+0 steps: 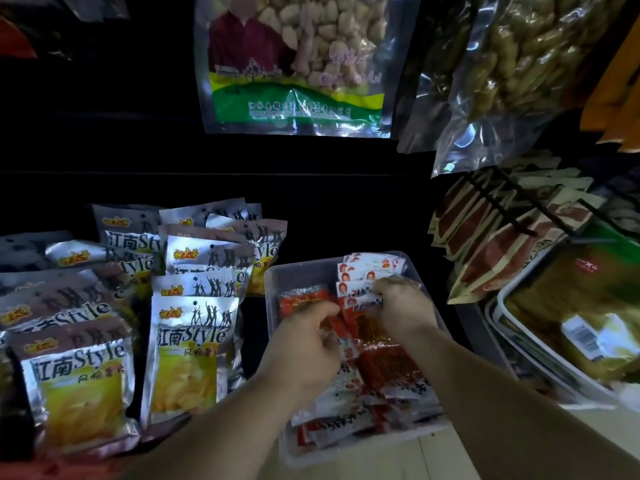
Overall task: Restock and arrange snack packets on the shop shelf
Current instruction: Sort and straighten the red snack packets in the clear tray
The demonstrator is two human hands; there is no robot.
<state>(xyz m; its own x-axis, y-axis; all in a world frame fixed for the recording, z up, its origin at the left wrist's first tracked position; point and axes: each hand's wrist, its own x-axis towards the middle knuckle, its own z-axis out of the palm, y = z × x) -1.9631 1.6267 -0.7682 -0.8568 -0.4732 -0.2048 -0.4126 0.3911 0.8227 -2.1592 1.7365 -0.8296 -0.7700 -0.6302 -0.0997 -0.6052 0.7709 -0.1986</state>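
Both hands are down inside a clear plastic tub point(273, 292) at the near centre of the shelf. The left hand point(306, 344) is curled, thumb and fingers pinched together on the edge of a small red packet point(334, 325) in the middle of the tub. The right hand point(403, 306), a little farther in, has its fingers bent down and closed over the tops of the white-and-red packets point(360, 289) that stand in a row toward the tub's far right corner. Both forearms reach in from the near edge.

The tub holds many small snack packets: a red one point(303, 299) lying flat at the far left, the white-topped row at the far right, and a loose heap of red and white packets point(381, 393) filling the near half, overlapping at mixed angles.

Left of the tub, silver and yellow bags point(188, 355) printed "Style" stand in overlapping rows, some leaning back on those behind, running from the near left to the far middle of the shelf.

Above the tub, against the dark back, hangs a clear bag of pale nuts point(294, 64) with a green and yellow band. To its right hang clear bags of greenish-yellow pieces point(512, 71). On the right, brown and cream packets point(491, 237) fan out under a black wire rack, and nearer lies a white tray point(502, 306) with green-yellow wrapped goods point(571, 306).
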